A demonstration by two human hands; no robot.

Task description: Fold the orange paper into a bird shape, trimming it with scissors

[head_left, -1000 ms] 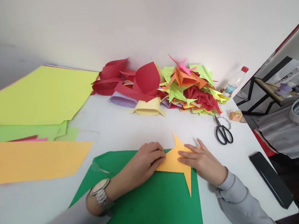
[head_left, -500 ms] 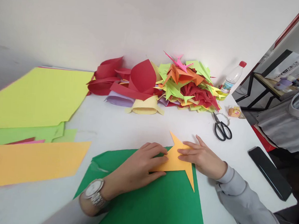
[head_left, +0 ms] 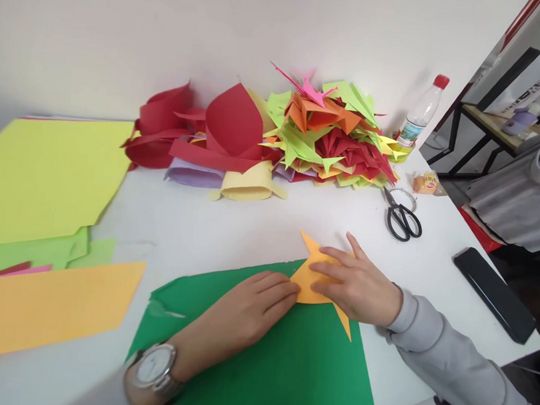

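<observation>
A folded orange paper piece point(head_left: 309, 285) with pointed tips lies on a green sheet point(head_left: 286, 364) on the white table point(head_left: 212, 229). My left hand point(head_left: 248, 312), with a watch at the wrist, rests flat on the green sheet, its fingertips pressing the left edge of the orange piece. My right hand point(head_left: 356, 286), in a grey sleeve, lies over the right part of the orange piece, fingers stretched flat and pressing it down.
A pile of folded coloured paper shapes point(head_left: 330, 133) and curled red sheets point(head_left: 200, 136) sits by the wall. Large yellow-green point(head_left: 41, 174) and orange point(head_left: 45, 307) sheets lie left. Black scissors point(head_left: 401, 215), a plastic bottle point(head_left: 419, 114) and a black phone point(head_left: 492, 292) are at right.
My right hand slid further over the orange piece, covering more of it. My left hand drew back slightly to its left edge. The view shifted rightward and down.
</observation>
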